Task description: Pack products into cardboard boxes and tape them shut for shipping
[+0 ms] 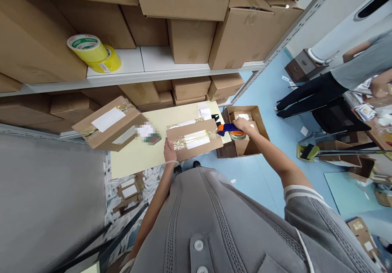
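Observation:
A flat cardboard parcel with white labels and clear tape across its top lies on a pale yellow table. My left hand presses on the parcel's near left edge, fingers closed against it. My right hand grips a tape dispenser with a blue and orange handle, held at the parcel's right end. The dispenser's roll sits just past the table's edge.
A larger sealed box with a white label lies at the table's left. Yellow tape rolls sit on a shelf stacked with cartons. An open box of parcels stands on the blue floor. Another person is at the right.

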`<state>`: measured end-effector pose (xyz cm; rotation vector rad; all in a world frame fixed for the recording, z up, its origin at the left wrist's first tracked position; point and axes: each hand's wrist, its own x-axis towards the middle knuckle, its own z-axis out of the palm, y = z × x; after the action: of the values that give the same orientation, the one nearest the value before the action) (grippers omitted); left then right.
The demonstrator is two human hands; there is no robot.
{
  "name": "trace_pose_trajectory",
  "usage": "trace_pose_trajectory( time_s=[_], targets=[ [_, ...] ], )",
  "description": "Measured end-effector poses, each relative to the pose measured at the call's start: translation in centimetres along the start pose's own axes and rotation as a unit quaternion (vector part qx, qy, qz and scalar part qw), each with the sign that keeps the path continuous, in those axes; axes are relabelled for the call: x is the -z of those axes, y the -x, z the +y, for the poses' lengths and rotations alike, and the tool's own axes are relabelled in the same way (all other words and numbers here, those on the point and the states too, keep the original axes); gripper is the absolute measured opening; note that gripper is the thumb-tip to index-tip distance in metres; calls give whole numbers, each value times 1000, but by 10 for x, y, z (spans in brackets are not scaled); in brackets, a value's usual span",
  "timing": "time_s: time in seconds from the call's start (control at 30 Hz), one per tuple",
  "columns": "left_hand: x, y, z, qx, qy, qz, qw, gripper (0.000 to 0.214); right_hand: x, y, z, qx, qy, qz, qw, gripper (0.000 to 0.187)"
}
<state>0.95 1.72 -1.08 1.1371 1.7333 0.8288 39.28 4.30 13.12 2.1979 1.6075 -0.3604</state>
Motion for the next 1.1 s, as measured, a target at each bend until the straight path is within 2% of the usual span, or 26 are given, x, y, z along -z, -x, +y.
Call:
trace_pose_trajectory(
  time_s=[0.33,0.57,0.8,0.9,1.1],
  targets=[
    [-1,2,4,6,-6,-11,1000,56,37,-27,15,145,89,51,984,55],
    [-5,5,11,8,13,-15,1000,56,26,-25,34,143,121,37,982,61],
    [-4,5,13,9,14,-17,1000,57,5,-24,25,127,119,31,984,64],
    [-5,5,14,8,10,-17,1000,56,7,-27,16,117,112,27,986,61],
    [-7,6,15,11,-5,-8,1000,55,25,-31,-3,79,85,8,993,48]
  ],
)
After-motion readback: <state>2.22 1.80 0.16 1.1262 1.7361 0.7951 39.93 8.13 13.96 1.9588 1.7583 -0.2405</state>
